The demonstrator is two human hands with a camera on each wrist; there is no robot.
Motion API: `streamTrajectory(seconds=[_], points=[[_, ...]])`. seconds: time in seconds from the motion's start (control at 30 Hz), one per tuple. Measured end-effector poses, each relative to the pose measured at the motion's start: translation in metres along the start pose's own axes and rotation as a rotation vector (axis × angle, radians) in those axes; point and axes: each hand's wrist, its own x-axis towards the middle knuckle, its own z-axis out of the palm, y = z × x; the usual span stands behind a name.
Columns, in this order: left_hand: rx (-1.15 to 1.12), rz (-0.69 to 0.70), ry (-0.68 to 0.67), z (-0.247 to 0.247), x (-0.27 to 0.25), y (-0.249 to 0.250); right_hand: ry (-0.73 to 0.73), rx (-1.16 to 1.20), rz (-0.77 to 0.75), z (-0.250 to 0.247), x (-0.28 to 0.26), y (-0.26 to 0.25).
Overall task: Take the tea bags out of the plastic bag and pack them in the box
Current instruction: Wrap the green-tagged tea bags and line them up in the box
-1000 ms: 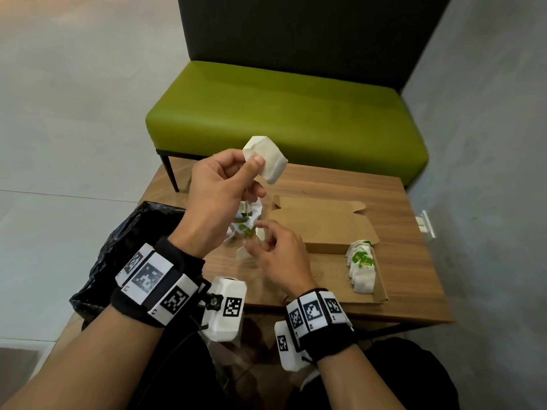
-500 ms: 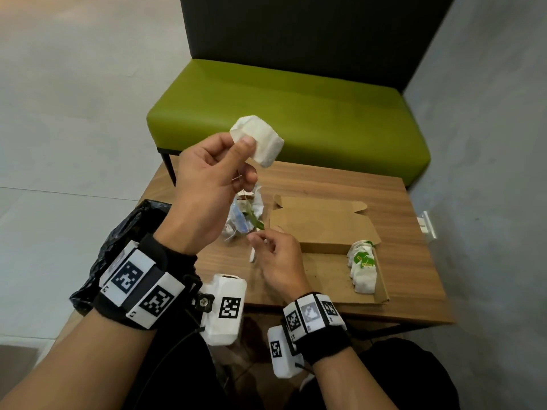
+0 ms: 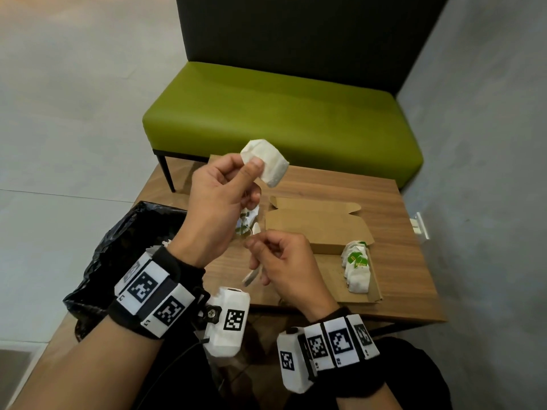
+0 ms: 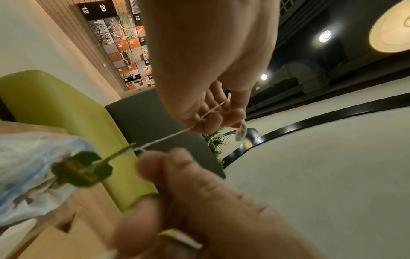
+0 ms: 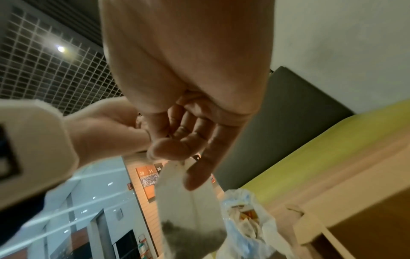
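Box (image 3: 319, 232) on table (image 3: 384, 202); tea bags (image 3: 356, 270) in box, right end; plastic bag (image 3: 247, 223) left of box.

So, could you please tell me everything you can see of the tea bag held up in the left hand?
The tea bag is a white, soft paper pouch, roughly square and slightly puffed. The left hand pinches its near corner between thumb and fingers, holding it up above the wooden table. A thin white string runs from it across those fingers towards the right hand.
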Motion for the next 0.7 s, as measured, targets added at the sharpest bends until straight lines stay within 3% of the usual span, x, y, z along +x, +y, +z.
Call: streamTrajectory(seconds=[0.17,0.33,0.5,0.6,0.7], points=[[0.056,-0.049,-0.026,-0.005,-0.010,-0.012,0.247,-0.134,-0.143,-0.029,-0.005,-0.017],[0.070,-0.093,0.015,-0.011,-0.016,-0.019,0.306,-0.368,-0.237,-0.058,-0.011,-0.031],[-0.081,-0.161,-0.035,0.011,-0.028,-0.014,0.029,-0.682,-0.133,-0.054,-0.007,-0.028],[-0.241,-0.189,-0.057,0.018,-0.027,-0.006,0.073,-0.668,-0.099,-0.053,-0.005,-0.019],[-0.367,-0.176,-0.069,0.013,-0.023,0.002,-0.004,-0.755,-0.067,-0.048,-0.010,-0.011]])
